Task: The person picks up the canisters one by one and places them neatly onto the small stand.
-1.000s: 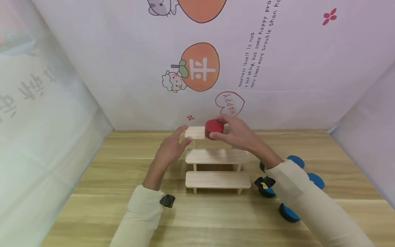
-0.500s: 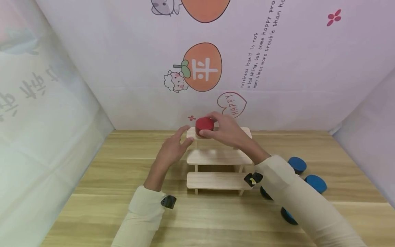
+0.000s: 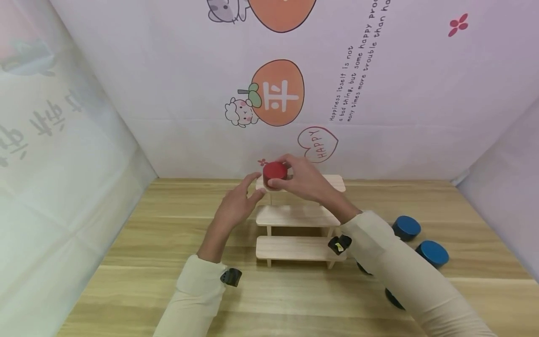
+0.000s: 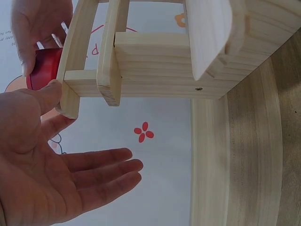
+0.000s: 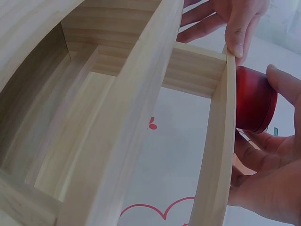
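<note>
A three-step wooden display stand [image 3: 296, 215] stands on the table near the back wall. My right hand [image 3: 305, 180] grips a small red round tin [image 3: 275, 173] between thumb and fingers at the left end of the top step. Seen from the right wrist, the tin [image 5: 255, 99] sits right against the step's upper face. My left hand [image 3: 233, 206] pinches that same end of the step, thumb on the front edge and index finger behind. Its other fingers extend straight in the left wrist view, below the step's end.
On the table right of the stand are several blue round tins [image 3: 432, 252], some partly hidden under the right sleeve [image 3: 391, 252]. A white printed cloth [image 3: 189, 117] hangs close behind the stand, with more cloth at both sides.
My right hand has slid the red tin leftward along the top step, to the end by the left hand. The left hand has stayed at the step's end.
</note>
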`<state>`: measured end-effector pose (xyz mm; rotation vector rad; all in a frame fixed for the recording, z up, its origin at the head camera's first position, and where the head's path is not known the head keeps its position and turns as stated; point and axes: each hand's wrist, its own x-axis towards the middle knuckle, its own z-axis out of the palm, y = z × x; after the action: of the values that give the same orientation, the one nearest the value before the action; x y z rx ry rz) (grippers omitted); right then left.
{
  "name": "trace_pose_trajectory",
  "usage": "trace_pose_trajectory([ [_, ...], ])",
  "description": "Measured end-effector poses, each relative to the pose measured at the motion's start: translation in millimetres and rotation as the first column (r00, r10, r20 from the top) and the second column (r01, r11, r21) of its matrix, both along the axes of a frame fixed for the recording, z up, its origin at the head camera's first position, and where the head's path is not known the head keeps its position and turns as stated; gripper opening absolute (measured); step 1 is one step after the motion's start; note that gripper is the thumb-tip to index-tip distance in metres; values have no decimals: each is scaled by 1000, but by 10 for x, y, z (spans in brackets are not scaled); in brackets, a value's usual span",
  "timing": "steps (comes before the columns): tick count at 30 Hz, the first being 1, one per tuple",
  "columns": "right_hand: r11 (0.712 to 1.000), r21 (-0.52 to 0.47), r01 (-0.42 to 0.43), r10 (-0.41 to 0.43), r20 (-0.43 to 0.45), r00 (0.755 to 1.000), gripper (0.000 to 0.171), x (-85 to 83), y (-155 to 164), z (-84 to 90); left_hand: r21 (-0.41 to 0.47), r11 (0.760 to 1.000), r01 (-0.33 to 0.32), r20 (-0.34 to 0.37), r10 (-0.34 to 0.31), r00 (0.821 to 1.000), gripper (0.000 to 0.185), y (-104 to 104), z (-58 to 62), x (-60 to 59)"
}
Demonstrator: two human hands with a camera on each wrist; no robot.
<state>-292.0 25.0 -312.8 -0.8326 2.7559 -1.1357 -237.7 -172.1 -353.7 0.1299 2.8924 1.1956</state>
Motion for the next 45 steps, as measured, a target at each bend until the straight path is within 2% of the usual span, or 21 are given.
trace_pose_trajectory([
  [11,1000,-16,4,-3,11,1000,54,39,67,3,-8,1000,12,-12,-12,1000,57,73,13,18],
  [21,1000,-6,9,-9,-57,998,71,88,156,-5,-18,1000,23,-32,-24,999,58,98,41,35],
  [35,999,-30,17,-21,-136,990,65,192,487,-7,-43,999,20,-19,-21,1000,59,59,81,18],
  [45,997,-19,69,-71,-110,991,63,310,847,-43,-59,998,13,-19,-14,1000,60,56,31,40],
])
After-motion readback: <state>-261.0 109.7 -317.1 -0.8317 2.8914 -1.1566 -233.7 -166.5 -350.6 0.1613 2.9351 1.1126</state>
